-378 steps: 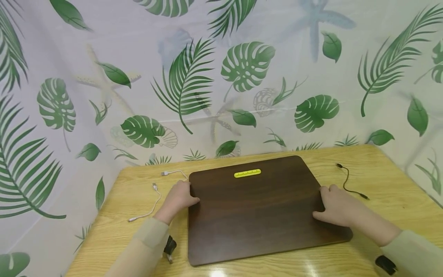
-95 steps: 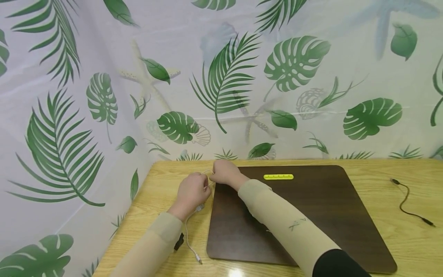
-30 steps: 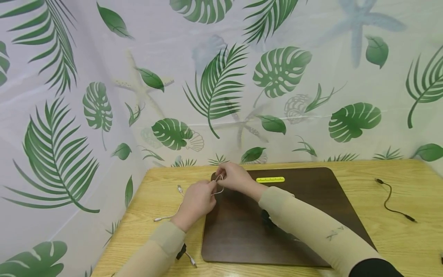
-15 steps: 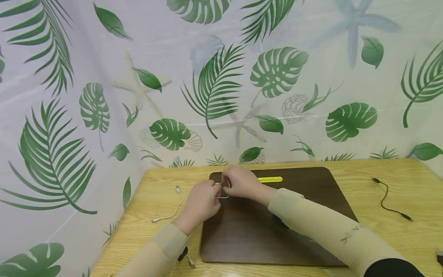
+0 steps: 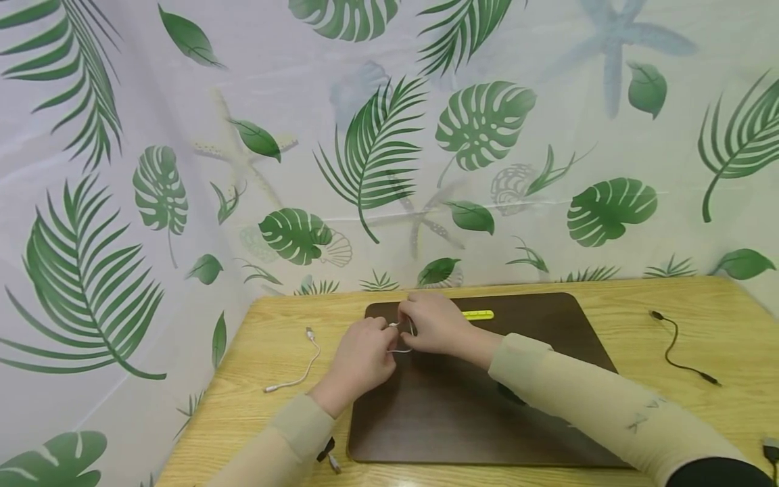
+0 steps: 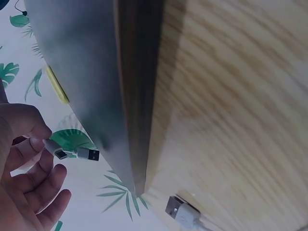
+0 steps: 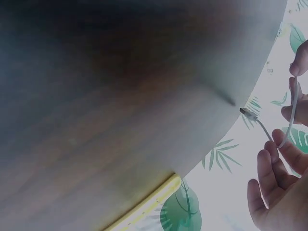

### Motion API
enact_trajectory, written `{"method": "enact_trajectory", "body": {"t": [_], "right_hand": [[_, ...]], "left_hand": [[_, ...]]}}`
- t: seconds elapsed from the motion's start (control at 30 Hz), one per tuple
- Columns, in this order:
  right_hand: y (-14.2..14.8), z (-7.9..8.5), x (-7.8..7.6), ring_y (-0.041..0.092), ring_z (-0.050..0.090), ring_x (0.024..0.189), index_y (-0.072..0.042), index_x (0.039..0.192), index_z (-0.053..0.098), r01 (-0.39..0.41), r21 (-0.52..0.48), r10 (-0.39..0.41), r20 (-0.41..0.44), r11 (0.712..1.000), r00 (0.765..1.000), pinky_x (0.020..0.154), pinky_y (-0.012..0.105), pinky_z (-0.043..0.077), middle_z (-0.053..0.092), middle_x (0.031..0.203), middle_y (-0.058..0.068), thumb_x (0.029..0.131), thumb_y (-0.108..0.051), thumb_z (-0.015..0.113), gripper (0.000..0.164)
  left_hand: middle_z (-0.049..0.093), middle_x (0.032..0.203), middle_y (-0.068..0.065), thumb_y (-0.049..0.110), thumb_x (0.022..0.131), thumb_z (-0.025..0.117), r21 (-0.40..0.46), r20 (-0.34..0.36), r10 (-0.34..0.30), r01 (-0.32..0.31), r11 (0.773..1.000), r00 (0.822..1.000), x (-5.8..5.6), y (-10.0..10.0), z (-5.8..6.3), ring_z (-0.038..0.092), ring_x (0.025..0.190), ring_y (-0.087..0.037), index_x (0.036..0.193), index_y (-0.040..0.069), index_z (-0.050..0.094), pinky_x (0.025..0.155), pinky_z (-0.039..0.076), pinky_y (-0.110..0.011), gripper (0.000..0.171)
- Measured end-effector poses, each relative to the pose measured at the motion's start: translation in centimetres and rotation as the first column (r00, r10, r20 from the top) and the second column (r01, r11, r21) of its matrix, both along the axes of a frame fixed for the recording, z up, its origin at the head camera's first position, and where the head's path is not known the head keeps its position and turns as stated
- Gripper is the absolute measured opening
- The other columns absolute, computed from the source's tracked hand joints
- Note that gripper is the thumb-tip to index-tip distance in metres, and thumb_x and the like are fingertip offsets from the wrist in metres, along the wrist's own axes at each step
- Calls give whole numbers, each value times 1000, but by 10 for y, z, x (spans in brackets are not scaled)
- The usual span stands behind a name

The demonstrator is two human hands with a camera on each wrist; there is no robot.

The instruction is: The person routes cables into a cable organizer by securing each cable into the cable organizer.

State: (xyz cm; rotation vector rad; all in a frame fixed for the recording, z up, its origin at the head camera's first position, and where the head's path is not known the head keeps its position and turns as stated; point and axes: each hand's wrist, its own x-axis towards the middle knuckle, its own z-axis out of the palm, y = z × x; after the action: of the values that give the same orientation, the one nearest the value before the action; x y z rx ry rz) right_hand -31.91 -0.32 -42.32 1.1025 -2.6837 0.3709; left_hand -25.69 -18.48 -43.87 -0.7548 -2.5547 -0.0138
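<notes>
My left hand [image 5: 363, 355] and right hand [image 5: 435, 325] are close together above the far left part of a dark brown board [image 5: 487, 406]. Between them they hold a short white USB cable [image 5: 399, 351], bent into a loop. In the left wrist view, fingers and thumb pinch it near one white plug [image 6: 54, 148]. The right wrist view shows a USB plug [image 7: 249, 113] dangling free, with the cord running between fingers. A yellow strip with small slots [image 5: 479, 315] sits near the board's far edge, partly hidden behind my right hand.
Another white USB cable [image 5: 307, 365] lies left of the board on the wooden table [image 5: 274, 345]. A short black cable [image 5: 674, 348] lies to the right. A black USB plug [image 5: 771, 450] shows at the lower right, and a metal-tipped plug [image 5: 334, 464] by the left sleeve.
Both hands first gripped the board's sides, then took a white cable up at its far left corner. Over the last second they have shifted slightly right with the looped cable, partly covering the yellow strip.
</notes>
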Motion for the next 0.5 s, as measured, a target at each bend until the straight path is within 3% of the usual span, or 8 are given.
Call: {"method": "enact_trajectory", "body": {"t": [0.27, 0.5], "right_hand": [[15, 1, 9, 18, 60, 76, -13, 91, 73, -27, -9, 26, -84, 1000, 996, 79, 40, 53, 64, 83, -1, 83, -22, 81, 15], [28, 1, 15, 20, 60, 78, -11, 91, 71, -19, -35, 17, -77, 999, 997, 76, 38, 54, 64, 85, 1, 82, -21, 84, 19]], "left_hand": [[54, 78, 2, 11, 71, 81, -15, 15, 2, -2, 1000, 1000, 4, 11, 1, 58, 73, -21, 74, 18, 62, 62, 45, -32, 21], [55, 79, 2, 11, 74, 80, -42, 19, -9, 9, 999, 1000, 6, 21, 1, 59, 76, -20, 74, 19, 61, 67, 46, -33, 21]]}}
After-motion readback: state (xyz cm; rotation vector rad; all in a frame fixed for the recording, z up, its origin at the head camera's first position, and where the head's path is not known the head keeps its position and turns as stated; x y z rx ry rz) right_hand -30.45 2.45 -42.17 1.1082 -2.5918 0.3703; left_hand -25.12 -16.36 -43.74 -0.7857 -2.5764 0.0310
